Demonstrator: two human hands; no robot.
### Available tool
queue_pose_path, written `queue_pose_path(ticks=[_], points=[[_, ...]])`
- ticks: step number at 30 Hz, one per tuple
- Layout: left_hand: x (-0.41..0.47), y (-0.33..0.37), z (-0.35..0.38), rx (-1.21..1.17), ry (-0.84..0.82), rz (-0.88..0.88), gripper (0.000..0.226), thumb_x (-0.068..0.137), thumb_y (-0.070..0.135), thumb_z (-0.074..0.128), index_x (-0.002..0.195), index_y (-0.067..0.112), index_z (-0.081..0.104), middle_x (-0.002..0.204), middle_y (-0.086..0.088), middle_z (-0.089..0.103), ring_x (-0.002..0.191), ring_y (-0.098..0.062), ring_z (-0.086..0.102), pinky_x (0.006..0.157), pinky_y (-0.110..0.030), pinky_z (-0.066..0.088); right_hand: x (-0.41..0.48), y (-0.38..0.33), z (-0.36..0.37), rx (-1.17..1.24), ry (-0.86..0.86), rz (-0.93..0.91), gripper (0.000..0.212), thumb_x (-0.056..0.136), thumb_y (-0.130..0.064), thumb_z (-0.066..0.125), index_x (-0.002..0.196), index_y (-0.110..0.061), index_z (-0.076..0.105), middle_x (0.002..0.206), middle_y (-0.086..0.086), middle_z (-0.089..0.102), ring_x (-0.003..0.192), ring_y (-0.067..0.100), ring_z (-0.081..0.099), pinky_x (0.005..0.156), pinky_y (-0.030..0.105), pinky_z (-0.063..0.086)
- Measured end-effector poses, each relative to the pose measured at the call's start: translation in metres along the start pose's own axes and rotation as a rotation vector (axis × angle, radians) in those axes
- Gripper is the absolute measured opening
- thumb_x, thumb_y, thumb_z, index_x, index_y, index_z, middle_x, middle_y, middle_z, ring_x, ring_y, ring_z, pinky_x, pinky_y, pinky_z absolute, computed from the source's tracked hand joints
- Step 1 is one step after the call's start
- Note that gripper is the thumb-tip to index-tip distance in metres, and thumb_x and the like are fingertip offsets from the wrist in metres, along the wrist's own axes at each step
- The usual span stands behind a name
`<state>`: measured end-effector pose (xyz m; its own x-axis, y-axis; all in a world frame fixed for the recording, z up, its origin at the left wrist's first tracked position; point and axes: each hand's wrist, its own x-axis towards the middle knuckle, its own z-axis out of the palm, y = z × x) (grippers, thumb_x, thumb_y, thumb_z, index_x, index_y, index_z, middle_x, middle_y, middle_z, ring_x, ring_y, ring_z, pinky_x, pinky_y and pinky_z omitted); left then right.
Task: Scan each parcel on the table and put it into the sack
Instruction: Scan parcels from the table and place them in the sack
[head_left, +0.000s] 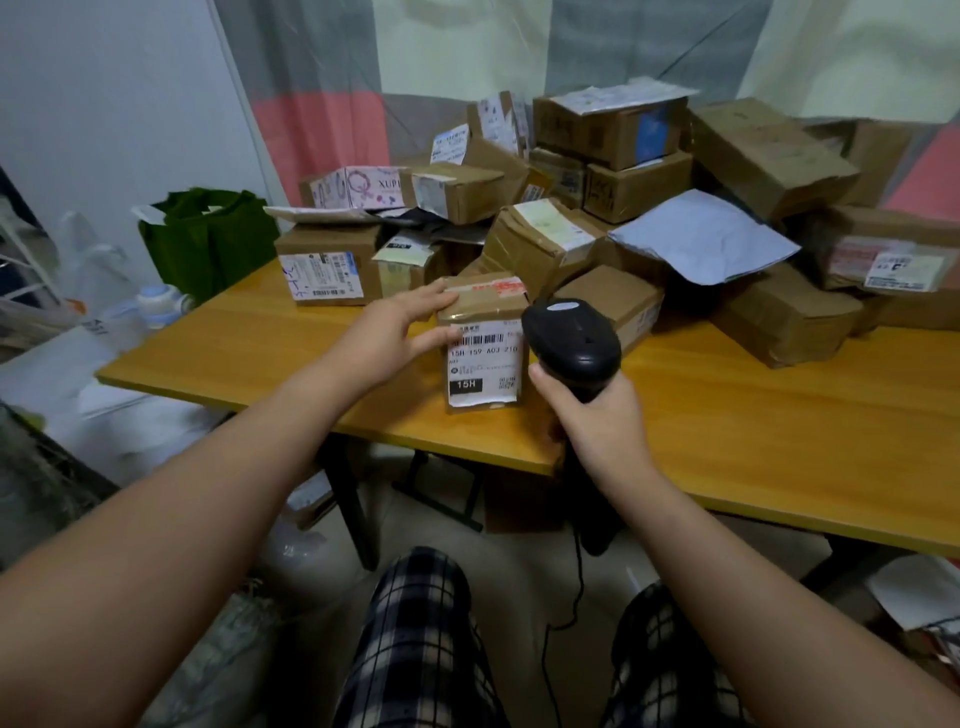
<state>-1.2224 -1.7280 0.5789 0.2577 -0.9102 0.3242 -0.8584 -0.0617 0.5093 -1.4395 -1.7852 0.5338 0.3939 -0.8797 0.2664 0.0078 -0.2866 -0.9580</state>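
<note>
Mid-frame, our left hand (395, 332) clasps the box (483, 364) by its stiff top edge, probably light; right hand (597, 415) grips the scanner (571, 335)

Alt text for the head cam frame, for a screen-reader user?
A person's left hand grips a small parcel standing near the front edge of a wooden table, its barcode label facing them, while the right hand holds a black scanner beside it. A pile of parcels covers the table behind.
</note>
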Motion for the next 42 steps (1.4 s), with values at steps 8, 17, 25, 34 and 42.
queue_pose_path(ticks=[8, 17, 25, 34, 42], points=[[-0.002, 0.009, -0.003, 0.153, -0.041, 0.027, 0.052, 0.097, 0.031, 0.053, 0.145, 0.017, 0.041, 0.154, 0.003, 0.032, 0.14, -0.019, 0.032, 0.113, -0.029, 0.022, -0.047, 0.019, 0.004, -0.133, -0.039, 0.03, 0.013, 0.082, -0.014, 0.07, 0.072, -0.015, 0.061, 0.056, 0.0, 0.059, 0.057, 0.019, 0.06, 0.056, 0.031, 0.049], [-0.001, 0.008, 0.002, 0.187, 0.043, 0.008, 0.045, 0.1, 0.029, 0.047, 0.143, 0.015, 0.044, 0.15, -0.004, 0.041, 0.137, -0.023, 0.037, 0.11, -0.031, 0.027, -0.055, 0.016, 0.011, -0.101, 0.014, -0.026, 0.012, 0.084, -0.014, 0.068, 0.081, -0.003, 0.063, 0.053, 0.001, 0.059, 0.045, 0.013, 0.059, 0.048, 0.026, 0.05], [0.008, 0.006, -0.001, 0.164, 0.064, -0.004, 0.039, 0.102, 0.028, 0.043, 0.139, 0.022, 0.05, 0.133, -0.007, 0.058, 0.124, -0.026, 0.05, 0.094, -0.03, 0.037, -0.052, 0.014, 0.008, -0.132, -0.013, -0.047, 0.014, 0.084, -0.013, 0.067, 0.08, 0.0, 0.064, 0.052, 0.002, 0.058, 0.044, 0.01, 0.058, 0.048, 0.023, 0.049], [0.001, -0.001, 0.001, 0.083, 0.109, 0.007, 0.04, 0.101, 0.027, 0.046, 0.139, 0.02, 0.049, 0.136, -0.004, 0.056, 0.125, -0.022, 0.05, 0.095, -0.027, 0.035, -0.036, 0.015, 0.015, 0.003, -0.048, -0.005, 0.04, 0.081, -0.023, 0.075, 0.118, -0.014, 0.063, 0.102, -0.008, 0.067, 0.094, 0.001, 0.062, 0.08, 0.015, 0.05], [-0.063, -0.04, 0.015, -0.245, 0.35, -0.109, 0.045, 0.095, 0.018, 0.057, 0.139, 0.014, 0.048, 0.143, 0.0, 0.046, 0.132, -0.008, 0.039, 0.111, -0.021, 0.031, -0.001, -0.001, 0.045, 0.367, -0.223, 0.181, 0.026, 0.085, -0.016, 0.069, 0.099, -0.035, 0.059, 0.095, -0.021, 0.068, 0.093, -0.006, 0.061, 0.08, 0.015, 0.047]])
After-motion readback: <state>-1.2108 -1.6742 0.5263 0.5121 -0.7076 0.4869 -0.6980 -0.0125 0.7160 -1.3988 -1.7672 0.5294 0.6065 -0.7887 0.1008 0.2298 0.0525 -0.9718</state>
